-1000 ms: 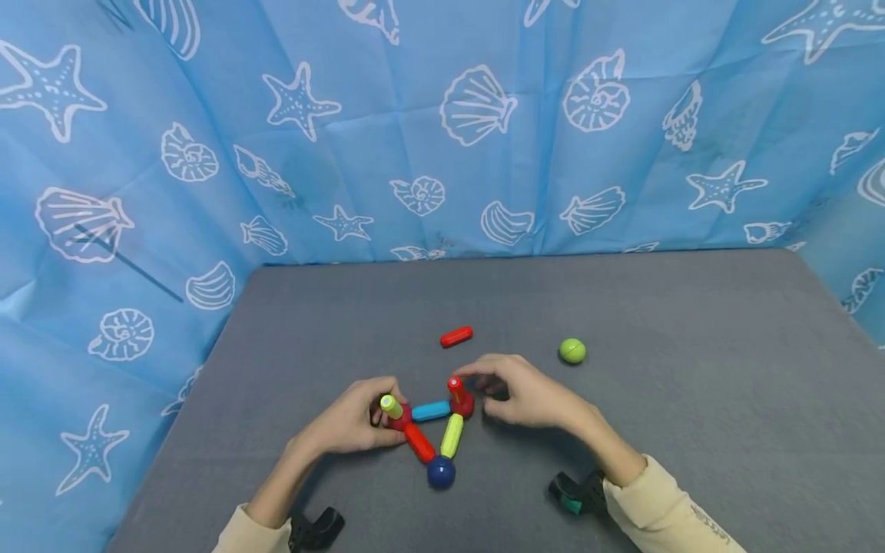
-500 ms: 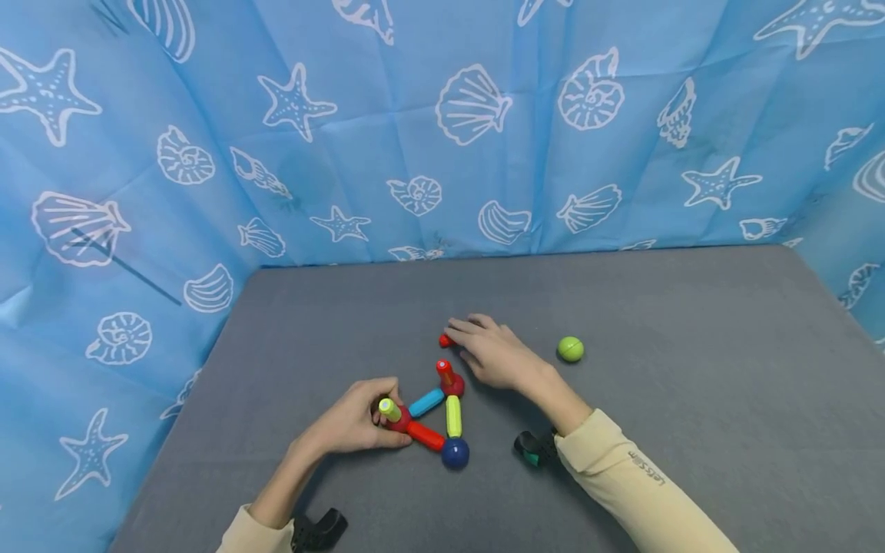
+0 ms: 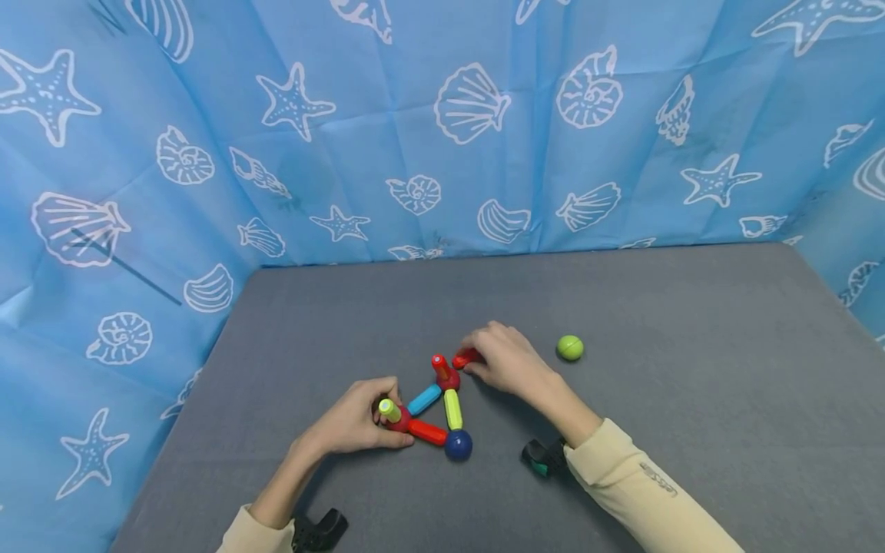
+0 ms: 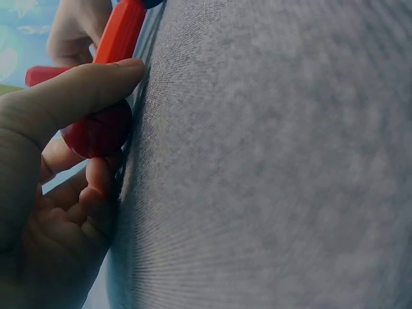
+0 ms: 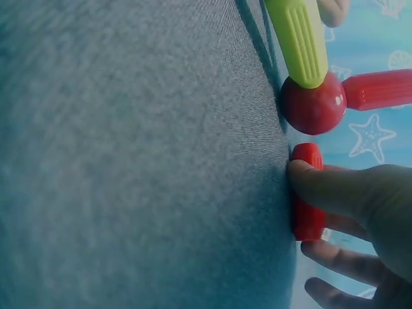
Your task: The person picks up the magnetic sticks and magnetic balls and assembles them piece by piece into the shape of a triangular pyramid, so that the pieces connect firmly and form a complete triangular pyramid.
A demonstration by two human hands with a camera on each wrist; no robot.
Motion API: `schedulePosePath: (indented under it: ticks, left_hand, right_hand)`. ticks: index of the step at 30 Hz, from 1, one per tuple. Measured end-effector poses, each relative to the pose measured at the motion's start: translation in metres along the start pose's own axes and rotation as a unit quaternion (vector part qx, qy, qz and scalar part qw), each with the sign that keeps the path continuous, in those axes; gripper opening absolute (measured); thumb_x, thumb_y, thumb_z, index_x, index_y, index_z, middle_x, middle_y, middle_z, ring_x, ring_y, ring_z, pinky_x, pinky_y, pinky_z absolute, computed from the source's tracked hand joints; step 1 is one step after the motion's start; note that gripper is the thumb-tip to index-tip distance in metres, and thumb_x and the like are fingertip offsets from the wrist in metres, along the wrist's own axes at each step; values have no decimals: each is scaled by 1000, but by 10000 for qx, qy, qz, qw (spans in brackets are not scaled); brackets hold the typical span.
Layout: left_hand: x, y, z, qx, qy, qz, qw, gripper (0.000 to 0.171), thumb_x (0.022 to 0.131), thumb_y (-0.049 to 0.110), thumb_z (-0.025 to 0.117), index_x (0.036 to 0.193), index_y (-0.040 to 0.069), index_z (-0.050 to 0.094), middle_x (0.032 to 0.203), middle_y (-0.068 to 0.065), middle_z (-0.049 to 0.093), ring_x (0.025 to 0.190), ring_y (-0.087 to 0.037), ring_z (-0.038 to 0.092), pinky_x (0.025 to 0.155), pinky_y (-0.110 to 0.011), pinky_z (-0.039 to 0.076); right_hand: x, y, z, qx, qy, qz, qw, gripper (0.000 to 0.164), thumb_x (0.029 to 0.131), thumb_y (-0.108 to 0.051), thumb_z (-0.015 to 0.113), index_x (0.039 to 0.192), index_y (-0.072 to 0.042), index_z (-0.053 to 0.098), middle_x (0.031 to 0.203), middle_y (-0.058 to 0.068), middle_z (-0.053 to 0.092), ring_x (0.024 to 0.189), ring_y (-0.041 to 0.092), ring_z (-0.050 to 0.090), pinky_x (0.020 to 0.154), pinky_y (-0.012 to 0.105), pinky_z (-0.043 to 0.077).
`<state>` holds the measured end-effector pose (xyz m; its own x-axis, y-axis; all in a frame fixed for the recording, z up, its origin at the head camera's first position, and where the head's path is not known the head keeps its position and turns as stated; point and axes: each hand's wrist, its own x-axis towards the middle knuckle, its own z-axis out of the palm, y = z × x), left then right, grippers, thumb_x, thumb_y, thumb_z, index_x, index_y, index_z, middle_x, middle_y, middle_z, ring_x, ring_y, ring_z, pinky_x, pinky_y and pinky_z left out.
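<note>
A flat triangle of magnetic rods and balls lies on the table. My left hand (image 3: 359, 418) holds its left red ball (image 4: 96, 132), thumb on one side and fingers on the other. An upright yellow-green rod (image 3: 389, 409) rises from that ball. A blue rod (image 3: 424, 400) leads to the far red ball (image 3: 450, 381), which bears an upright red rod (image 3: 440, 366). A yellow rod (image 3: 452, 410) and a red rod (image 3: 428, 432) meet at the navy ball (image 3: 459, 445). My right hand (image 3: 508, 361) pinches a separate red rod (image 5: 309, 224), one end close to the far red ball.
A green ball (image 3: 570, 348) lies to the right of my right hand. The grey table (image 3: 691, 384) reaches back to a blue curtain (image 3: 401, 138) printed with shells and starfish. Black wrist devices hang under both forearms.
My right hand left the far red ball, reached back to the loose red rod, and drew it nearer. The triangle turned counterclockwise, its navy ball swinging right and away, while my left hand stayed put.
</note>
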<state>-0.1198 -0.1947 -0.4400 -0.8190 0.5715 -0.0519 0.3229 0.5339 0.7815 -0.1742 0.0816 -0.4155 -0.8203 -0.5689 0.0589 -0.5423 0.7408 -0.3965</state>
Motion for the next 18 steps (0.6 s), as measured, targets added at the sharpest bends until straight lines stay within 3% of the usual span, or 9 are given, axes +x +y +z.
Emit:
schedulePosePath:
  ticks: [5, 8, 13, 18]
  left_hand:
    - [1, 4, 1, 158, 30, -19, 9999, 44, 77, 35, 91, 79, 17, 51, 69, 8, 49, 59, 2, 38, 52, -16, 33]
    - [1, 9, 0, 269, 20, -100, 9996, 43, 76, 38, 91, 80, 19, 52, 69, 9, 51, 58, 2, 41, 52, -17, 36]
    - [1, 14, -2, 263, -92, -212, 9994, 33, 80, 39, 88, 91, 24, 62, 74, 11, 59, 60, 1, 51, 55, -19, 47]
    - [1, 16, 0, 195, -51, -182, 9996, 27, 82, 37, 87, 88, 23, 65, 72, 10, 61, 59, 2, 53, 55, -19, 48]
  right_hand:
    - [-8, 0, -1, 276, 1, 147, 9995, 34, 88, -14, 81, 121, -5, 74, 103, 7, 73, 85, 18, 56, 74, 31, 48]
    - [-14, 0, 1, 702, 181, 290, 9969, 28, 88, -13, 81, 115, -6, 77, 96, 5, 70, 82, 17, 53, 73, 28, 44]
    - [-22, -3, -1, 1496, 627, 435, 9858, 25, 85, -12, 84, 109, -8, 76, 97, 3, 73, 88, 15, 64, 81, 36, 55]
    - [-33, -10, -10, 2171, 639, 330, 9735, 25, 85, -14, 84, 108, -11, 74, 97, -1, 75, 88, 10, 68, 86, 38, 59]
